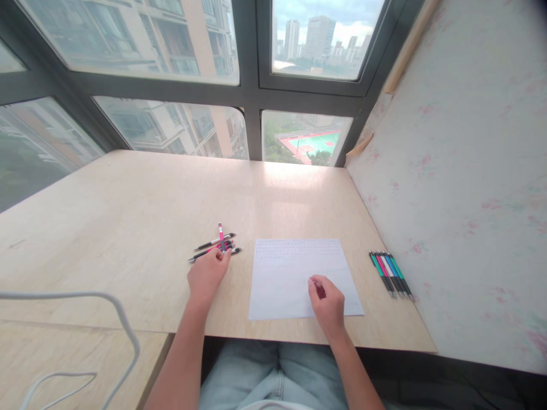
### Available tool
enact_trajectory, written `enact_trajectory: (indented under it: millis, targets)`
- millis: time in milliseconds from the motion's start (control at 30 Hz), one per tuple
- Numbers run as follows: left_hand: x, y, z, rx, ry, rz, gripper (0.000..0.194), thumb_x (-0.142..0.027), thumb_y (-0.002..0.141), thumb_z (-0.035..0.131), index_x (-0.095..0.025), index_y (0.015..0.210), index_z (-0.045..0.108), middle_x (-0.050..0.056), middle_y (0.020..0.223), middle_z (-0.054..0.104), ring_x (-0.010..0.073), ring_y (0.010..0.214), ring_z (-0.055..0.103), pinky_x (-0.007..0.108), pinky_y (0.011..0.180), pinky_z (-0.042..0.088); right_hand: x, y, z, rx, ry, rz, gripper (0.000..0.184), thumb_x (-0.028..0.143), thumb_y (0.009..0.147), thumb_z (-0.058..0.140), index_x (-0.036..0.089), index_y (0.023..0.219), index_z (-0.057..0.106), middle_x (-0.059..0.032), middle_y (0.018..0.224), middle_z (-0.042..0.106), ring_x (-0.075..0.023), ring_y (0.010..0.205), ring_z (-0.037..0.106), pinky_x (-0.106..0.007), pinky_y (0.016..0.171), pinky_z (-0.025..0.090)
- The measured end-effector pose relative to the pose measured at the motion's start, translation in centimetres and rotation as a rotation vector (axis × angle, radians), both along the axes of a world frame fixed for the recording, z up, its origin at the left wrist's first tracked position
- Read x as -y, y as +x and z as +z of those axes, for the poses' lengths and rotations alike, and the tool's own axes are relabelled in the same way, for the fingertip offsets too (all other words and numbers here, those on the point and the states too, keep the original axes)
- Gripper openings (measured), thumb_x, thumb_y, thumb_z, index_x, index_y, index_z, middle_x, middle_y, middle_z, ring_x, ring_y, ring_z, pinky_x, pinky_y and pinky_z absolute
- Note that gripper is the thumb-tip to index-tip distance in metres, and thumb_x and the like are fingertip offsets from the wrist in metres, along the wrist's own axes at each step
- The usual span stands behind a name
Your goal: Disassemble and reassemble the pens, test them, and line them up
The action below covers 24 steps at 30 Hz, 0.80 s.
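My left hand (209, 274) is closed, its thumb and fingers pinching the lower end of a pink pen (221, 232) that points away from me. Around and under those fingertips lies a loose pile of pens, among them a black-and-silver pen (213, 242). A white sheet of paper (280, 285) with rows of small writing along its top lies to the right of the pile. On its lower right part rests my right hand (328, 302), fingers curled in and thumb against them, with nothing seen in it.
Several green, pink, white and blue pens (390, 274) lie side by side near the papered wall (453, 199). A white cable (123, 319) loops over the lower left. Windows (252, 97) border the far edge of the wooden tabletop (141, 216).
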<state>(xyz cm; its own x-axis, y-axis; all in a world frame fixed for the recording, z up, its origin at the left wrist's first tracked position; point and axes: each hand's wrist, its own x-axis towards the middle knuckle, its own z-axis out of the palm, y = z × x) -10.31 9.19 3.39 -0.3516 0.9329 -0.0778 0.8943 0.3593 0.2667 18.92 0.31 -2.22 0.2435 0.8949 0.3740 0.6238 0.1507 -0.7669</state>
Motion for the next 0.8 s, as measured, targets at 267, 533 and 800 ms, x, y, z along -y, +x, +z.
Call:
enact_trajectory:
  millis: [267,533,800]
  targets:
    - [-2.4,-0.7,1.3,-0.098,-0.023,0.043,0.046,-0.061,0.086,0.041,-0.023,0.084,0.067,0.015,0.085,0.072,0.0344,0.082,0.067,0.037,0.064,0.045,0.0,0.0,0.1,0.0,0.003,-0.003,0.023,0.032,0.091,0.051,0.018,0.083,0.068,-0.0022,0.067,0.066,-0.0156,0.057,0.06,-0.026,0.056,0.051]
    - [-5.1,-0.6,1.3,-0.137,-0.063,-0.032,0.044,-0.054,0.086,0.043,-0.02,0.093,0.07,0.018,0.093,0.073,0.0364,0.088,0.068,0.04,0.066,0.047,0.0,0.0,0.0,-0.013,0.003,0.004,0.022,0.031,0.091,0.051,0.018,0.083,0.067,-0.0021,0.067,0.065,-0.0159,0.057,0.059,-0.026,0.056,0.05]
    - [-4.5,-0.9,1.4,0.043,0.067,-0.069,0.033,-0.045,0.085,0.049,-0.018,0.075,0.067,0.012,0.075,0.072,0.0296,0.075,0.067,0.033,0.059,0.041,-0.1,-0.1,0.2,-0.042,-0.001,-0.001,0.02,0.029,0.091,0.052,0.018,0.082,0.067,-0.0019,0.068,0.064,-0.0148,0.058,0.058,-0.024,0.057,0.049]
